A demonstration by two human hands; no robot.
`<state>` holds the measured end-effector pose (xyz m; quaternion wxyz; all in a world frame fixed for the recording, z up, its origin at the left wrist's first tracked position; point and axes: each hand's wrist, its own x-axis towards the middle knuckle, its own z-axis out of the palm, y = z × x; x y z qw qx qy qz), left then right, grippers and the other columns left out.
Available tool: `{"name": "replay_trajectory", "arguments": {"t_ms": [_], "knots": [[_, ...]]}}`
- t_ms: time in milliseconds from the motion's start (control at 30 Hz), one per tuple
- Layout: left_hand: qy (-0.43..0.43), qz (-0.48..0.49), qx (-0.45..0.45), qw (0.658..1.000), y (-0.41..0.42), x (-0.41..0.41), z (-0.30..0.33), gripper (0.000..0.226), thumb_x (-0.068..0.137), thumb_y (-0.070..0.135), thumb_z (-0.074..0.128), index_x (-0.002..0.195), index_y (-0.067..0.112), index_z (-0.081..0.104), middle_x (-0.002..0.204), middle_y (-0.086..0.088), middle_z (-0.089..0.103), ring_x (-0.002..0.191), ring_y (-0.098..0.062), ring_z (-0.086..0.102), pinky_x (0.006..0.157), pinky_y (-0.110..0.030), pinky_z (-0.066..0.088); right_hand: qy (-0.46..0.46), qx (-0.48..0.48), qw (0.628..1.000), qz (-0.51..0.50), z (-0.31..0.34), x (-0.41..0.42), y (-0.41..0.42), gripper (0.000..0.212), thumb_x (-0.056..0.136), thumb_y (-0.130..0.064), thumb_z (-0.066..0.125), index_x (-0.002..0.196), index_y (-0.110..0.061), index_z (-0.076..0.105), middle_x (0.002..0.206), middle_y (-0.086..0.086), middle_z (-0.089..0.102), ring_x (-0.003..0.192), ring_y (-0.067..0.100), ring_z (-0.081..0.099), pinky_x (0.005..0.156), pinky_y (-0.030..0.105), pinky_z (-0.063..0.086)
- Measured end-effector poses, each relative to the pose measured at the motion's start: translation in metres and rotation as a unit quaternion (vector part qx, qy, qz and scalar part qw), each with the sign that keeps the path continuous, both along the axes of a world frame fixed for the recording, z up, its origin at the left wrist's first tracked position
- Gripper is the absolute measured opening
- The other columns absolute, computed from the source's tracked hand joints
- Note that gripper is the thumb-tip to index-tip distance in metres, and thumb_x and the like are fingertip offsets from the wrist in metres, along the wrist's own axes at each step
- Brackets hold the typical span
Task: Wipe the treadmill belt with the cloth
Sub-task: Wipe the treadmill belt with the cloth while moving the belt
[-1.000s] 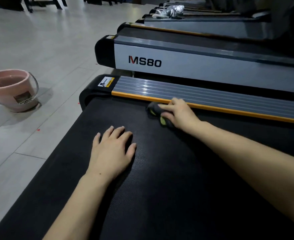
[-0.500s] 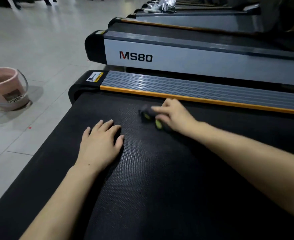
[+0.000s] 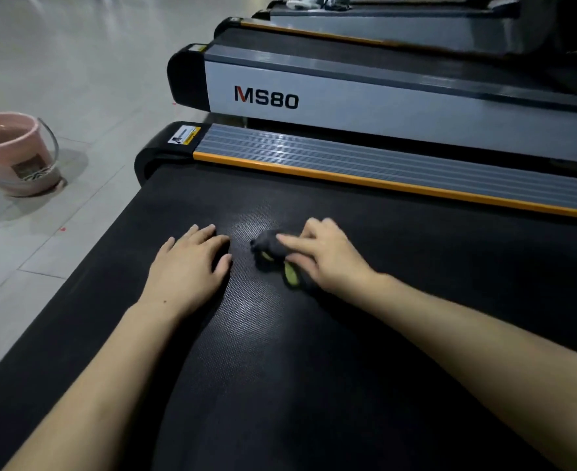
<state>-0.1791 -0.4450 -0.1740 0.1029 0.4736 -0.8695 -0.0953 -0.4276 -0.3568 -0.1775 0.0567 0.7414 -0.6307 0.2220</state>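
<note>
Treadmill belt (image 3: 280, 351) is filling most of the view, its far edge running under the orange-edged side rail (image 3: 382, 171). Mid-wipe, I judge: the right hand (image 3: 328, 256) is pressing the bunched dark cloth (image 3: 273, 253) onto the belt's middle, its grip curling over it. The left hand (image 3: 188, 266) is lying flat, fingers apart, just beside the cloth. Next, the cloth is needing fresh, unwiped belt.

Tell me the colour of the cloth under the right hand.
Dark grey cloth with yellow-green patches, seen in the head view.
</note>
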Motion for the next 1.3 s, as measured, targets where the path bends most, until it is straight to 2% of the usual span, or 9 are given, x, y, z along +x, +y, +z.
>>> {"name": "replay_trajectory", "arguments": {"t_ms": [100, 167, 433, 500, 667, 933, 1000, 1167, 1300], "knots": [[-0.009, -0.004, 0.004, 1.000, 0.008, 0.008, 0.009, 0.040, 0.099, 0.049, 0.043, 0.135, 0.037, 0.056, 0.157, 0.007, 0.041, 0.150, -0.018, 0.029, 0.118, -0.046, 0.031, -0.035, 0.004, 0.987, -0.154, 0.014, -0.021, -0.054, 0.029, 0.093, -0.038, 0.061, 0.121, -0.037, 0.068, 0.093, 0.002, 0.048, 0.090, 0.032, 0.047, 0.084, 0.044, 0.046], [-0.022, -0.001, 0.007, 1.000, 0.016, 0.019, 0.013, 0.041, 0.100, 0.050, 0.042, 0.136, 0.036, 0.055, 0.157, 0.006, 0.041, 0.149, -0.018, 0.029, 0.117, -0.044, 0.034, -0.054, 0.017, 0.981, -0.184, 0.011, -0.011, -0.053, 0.028, 0.093, -0.038, 0.062, 0.121, -0.037, 0.067, 0.094, -0.001, 0.047, 0.092, 0.029, 0.045, 0.087, 0.044, 0.044], [-0.085, -0.021, 0.050, 0.995, 0.077, 0.077, 0.028, 0.048, 0.097, 0.053, 0.047, 0.143, 0.038, 0.049, 0.160, 0.007, 0.037, 0.150, -0.020, 0.028, 0.116, -0.039, 0.033, -0.028, 0.004, 0.999, 0.040, -0.006, 0.070, 0.079, 0.038, 0.084, -0.042, 0.062, 0.121, -0.033, 0.066, 0.093, -0.002, 0.056, 0.079, 0.023, 0.048, 0.067, 0.033, 0.042], [-0.096, -0.020, 0.058, 0.994, 0.094, 0.089, 0.030, 0.051, 0.098, 0.054, 0.046, 0.147, 0.039, 0.044, 0.162, 0.008, 0.032, 0.152, -0.018, 0.024, 0.118, -0.036, 0.029, -0.019, 0.004, 1.000, 0.022, -0.002, 0.053, 0.050, 0.037, 0.086, -0.042, 0.061, 0.121, -0.032, 0.067, 0.093, 0.000, 0.056, 0.081, 0.025, 0.049, 0.069, 0.035, 0.045], [-0.080, 0.001, 0.071, 0.994, 0.107, 0.105, 0.035, 0.053, 0.098, 0.057, 0.042, 0.149, 0.041, 0.039, 0.164, 0.012, 0.024, 0.153, -0.015, 0.017, 0.121, -0.036, 0.025, -0.074, 0.040, 0.975, -0.204, 0.016, 0.045, -0.043, 0.029, 0.090, -0.038, 0.064, 0.118, -0.035, 0.068, 0.099, 0.005, 0.051, 0.095, 0.033, 0.046, 0.087, 0.047, 0.047], [-0.049, 0.024, 0.056, 0.997, 0.121, 0.139, 0.028, 0.045, 0.092, 0.052, 0.058, 0.135, 0.038, 0.059, 0.152, 0.010, 0.048, 0.146, -0.017, 0.037, 0.113, -0.043, 0.040, -0.059, 0.025, 0.997, 0.040, -0.001, 0.122, 0.046, 0.039, 0.086, -0.045, 0.058, 0.122, -0.032, 0.067, 0.092, 0.000, 0.055, 0.081, 0.025, 0.048, 0.070, 0.036, 0.046], [-0.034, 0.026, 0.049, 0.998, 0.121, 0.138, 0.025, 0.043, 0.091, 0.052, 0.061, 0.132, 0.039, 0.061, 0.151, 0.011, 0.049, 0.145, -0.017, 0.038, 0.112, -0.043, 0.042, -0.023, 0.012, 1.000, 0.014, 0.001, 0.100, 0.009, 0.038, 0.088, -0.047, 0.055, 0.121, -0.033, 0.067, 0.092, 0.002, 0.055, 0.082, 0.028, 0.049, 0.071, 0.039, 0.048], [-0.004, 0.037, 0.028, 0.999, 0.132, 0.146, 0.012, 0.041, 0.095, 0.051, 0.055, 0.133, 0.038, 0.061, 0.152, 0.010, 0.048, 0.146, -0.016, 0.037, 0.116, -0.044, 0.037, -0.033, 0.038, 0.979, -0.199, 0.012, 0.080, -0.063, 0.030, 0.094, -0.038, 0.058, 0.123, -0.035, 0.065, 0.101, 0.005, 0.049, 0.095, 0.031, 0.045, 0.086, 0.048, 0.047], [-0.018, 0.036, 0.043, 0.998, 0.128, 0.152, 0.014, 0.046, 0.094, 0.058, 0.052, 0.137, 0.042, 0.055, 0.157, 0.012, 0.040, 0.149, -0.015, 0.031, 0.118, -0.043, 0.033, -0.053, -0.008, 0.996, -0.074, 0.005, 0.124, -0.017, 0.034, 0.090, -0.037, 0.062, 0.123, -0.030, 0.067, 0.092, 0.003, 0.050, 0.084, 0.029, 0.045, 0.076, 0.043, 0.049]]}}
